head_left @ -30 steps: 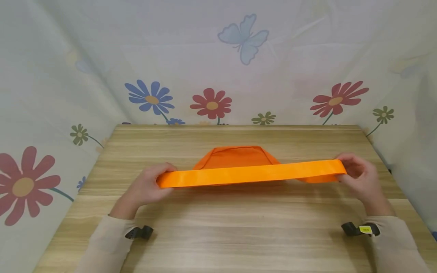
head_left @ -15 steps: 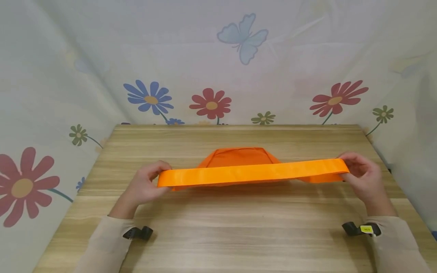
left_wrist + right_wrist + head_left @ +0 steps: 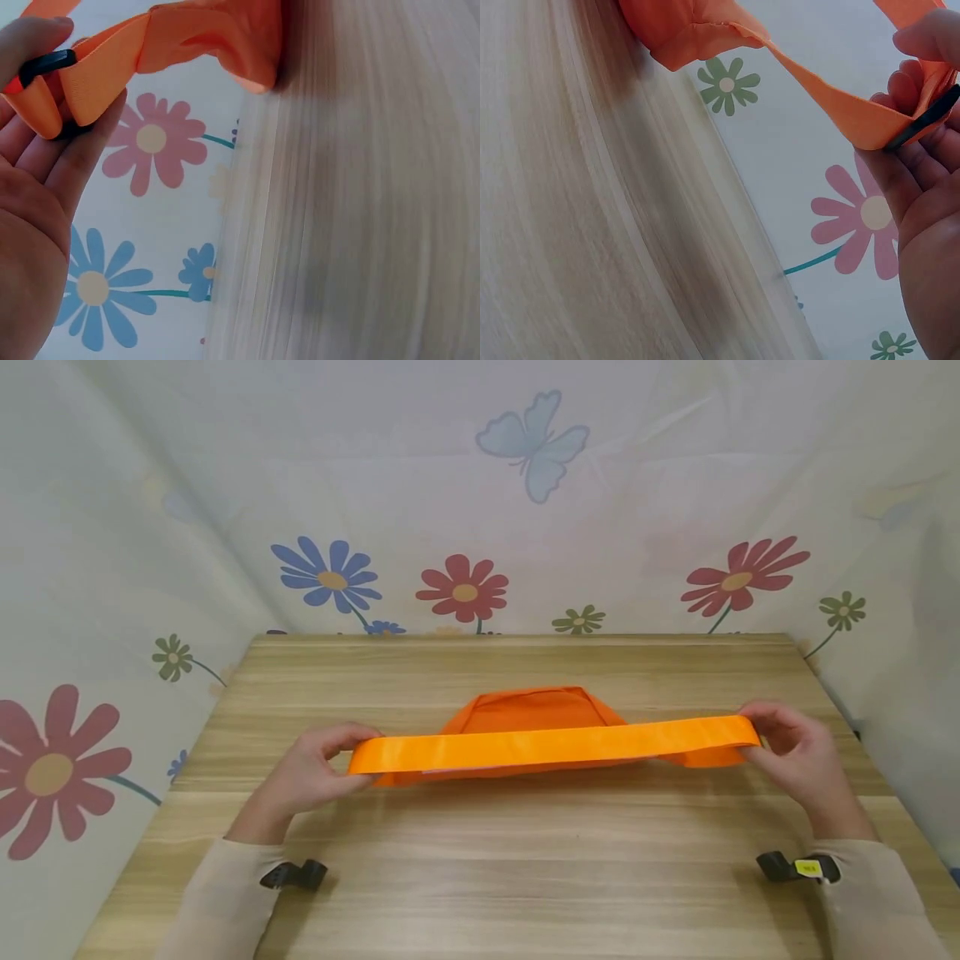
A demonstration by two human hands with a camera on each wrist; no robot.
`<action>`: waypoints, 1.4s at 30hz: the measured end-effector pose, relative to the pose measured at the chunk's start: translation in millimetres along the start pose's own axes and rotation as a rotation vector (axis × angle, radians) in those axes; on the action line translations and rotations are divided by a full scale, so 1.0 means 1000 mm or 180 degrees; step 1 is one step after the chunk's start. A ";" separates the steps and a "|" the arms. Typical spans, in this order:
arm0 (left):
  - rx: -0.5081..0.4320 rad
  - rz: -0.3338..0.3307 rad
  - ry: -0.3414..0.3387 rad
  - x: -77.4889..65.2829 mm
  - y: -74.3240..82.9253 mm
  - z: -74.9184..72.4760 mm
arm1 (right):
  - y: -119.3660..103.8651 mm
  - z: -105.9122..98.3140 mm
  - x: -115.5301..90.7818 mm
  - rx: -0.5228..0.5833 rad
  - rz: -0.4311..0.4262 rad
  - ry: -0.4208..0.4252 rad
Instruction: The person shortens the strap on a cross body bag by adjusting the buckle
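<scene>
In the head view an orange fabric waist bag (image 3: 536, 710) is above the table behind its bright orange strap (image 3: 555, 745), which stretches sideways between both hands. My left hand (image 3: 307, 777) grips the strap's left bend between thumb and fingers. At the other end my right hand (image 3: 802, 760) holds the right bend the same way. The left wrist view shows a black plastic fitting (image 3: 49, 66) on the webbing at my left fingers. Another black fitting (image 3: 924, 120) lies against my right fingers in the right wrist view. The strap hides the bag's lower front.
A wood-grain table (image 3: 525, 877) lies beneath the hands. Behind it hangs a white curtain (image 3: 637, 502) printed with flowers and a butterfly, which also closes off both sides. Black camera mounts (image 3: 296, 874) sit at the wrists.
The bag has shifted slightly nearer and to the right. My left forearm has moved a little left. Both hands keep their hold on the strap.
</scene>
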State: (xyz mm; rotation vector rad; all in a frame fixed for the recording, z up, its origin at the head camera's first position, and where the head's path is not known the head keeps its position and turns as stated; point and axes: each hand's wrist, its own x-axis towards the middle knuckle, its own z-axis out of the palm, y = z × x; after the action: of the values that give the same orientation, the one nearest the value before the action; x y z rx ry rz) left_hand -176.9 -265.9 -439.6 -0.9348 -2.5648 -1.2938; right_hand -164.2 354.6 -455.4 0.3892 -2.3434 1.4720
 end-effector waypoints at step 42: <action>0.0980 0.0401 -0.0186 0.007 -0.011 -0.017 | -0.010 -0.006 0.011 -0.1232 -0.1030 -0.0560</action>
State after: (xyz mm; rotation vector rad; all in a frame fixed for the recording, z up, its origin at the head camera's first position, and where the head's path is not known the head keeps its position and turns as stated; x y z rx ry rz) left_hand -191.7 -280.8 -433.9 -1.0611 -2.5978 -0.8200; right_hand -169.3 354.9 -439.7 0.7714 -2.4797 0.8453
